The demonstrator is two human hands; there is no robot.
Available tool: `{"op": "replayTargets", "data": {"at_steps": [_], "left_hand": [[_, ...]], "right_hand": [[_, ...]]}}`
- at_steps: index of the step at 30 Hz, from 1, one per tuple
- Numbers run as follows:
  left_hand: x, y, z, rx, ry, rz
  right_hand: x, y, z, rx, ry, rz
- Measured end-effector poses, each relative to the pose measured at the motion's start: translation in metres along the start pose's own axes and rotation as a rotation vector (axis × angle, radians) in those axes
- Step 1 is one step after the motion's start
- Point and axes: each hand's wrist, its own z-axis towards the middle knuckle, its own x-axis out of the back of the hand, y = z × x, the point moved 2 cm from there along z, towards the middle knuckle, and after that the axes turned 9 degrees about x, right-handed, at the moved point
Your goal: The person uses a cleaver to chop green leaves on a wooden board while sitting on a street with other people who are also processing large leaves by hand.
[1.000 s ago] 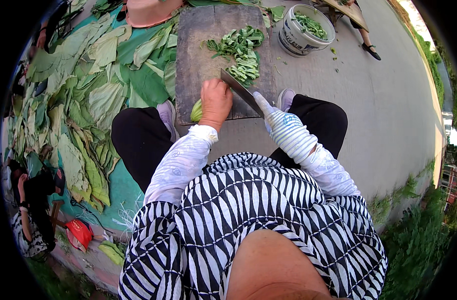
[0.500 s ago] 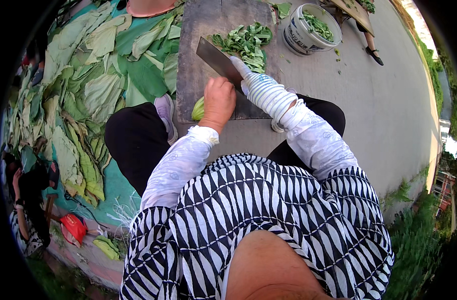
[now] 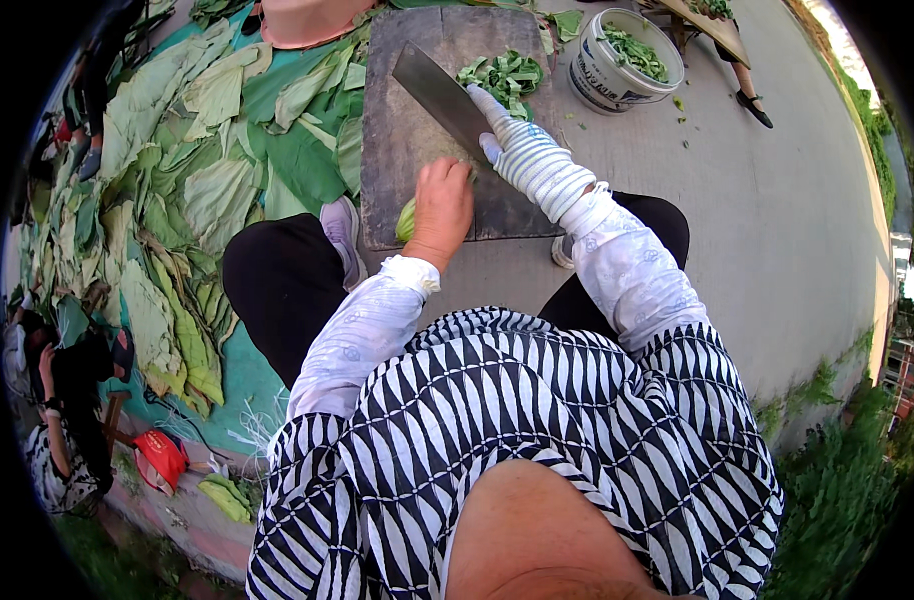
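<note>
A dark wooden chopping board [image 3: 407, 150] lies on the ground between my knees. My left hand [image 3: 442, 205] presses down on a rolled bundle of green leaves [image 3: 407, 220] at the board's near edge. My right hand [image 3: 497, 125], in a striped white glove, grips a broad cleaver [image 3: 439, 95] with the blade raised above the board and pointing away to the left. A pile of chopped green pieces [image 3: 505, 78] sits at the far right of the board, just beyond the gloved hand.
A white bucket [image 3: 607, 75] with chopped greens stands right of the board on the concrete. Large green leaves [image 3: 197, 170] cover a teal sheet to the left. Another person [image 3: 57, 400] crouches at lower left near a red object [image 3: 162, 455]. Grass borders the right.
The cleaver was low against the leaf bundle one second ago; it has since risen and swung out over the board. My left hand stays on the bundle.
</note>
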Motion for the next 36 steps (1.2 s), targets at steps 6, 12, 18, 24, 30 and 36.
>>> {"op": "replayTargets", "data": {"at_steps": [6,12,18,24,30,36], "left_hand": [[-0.010,-0.004,0.004,-0.018,0.081,-0.043],[-0.012,-0.009,0.005,-0.026,0.071,0.027],[-0.010,-0.002,0.003,0.016,0.078,0.093],[-0.014,-0.007,0.002,0.017,0.053,0.088],[-0.010,-0.007,0.002,0.031,0.024,0.093],[-0.008,-0.005,0.004,0.002,0.005,0.033]], "right_hand": [[0.004,-0.002,-0.062,-0.011,0.040,-0.061],[-0.023,0.019,-0.116,0.051,-0.002,-0.259],[-0.001,-0.007,-0.132,0.080,-0.038,-0.268],[-0.008,-0.007,-0.120,0.098,-0.130,-0.317],[-0.012,-0.007,-0.078,0.094,-0.184,-0.306],[-0.012,-0.007,-0.013,0.068,-0.111,-0.052]]}}
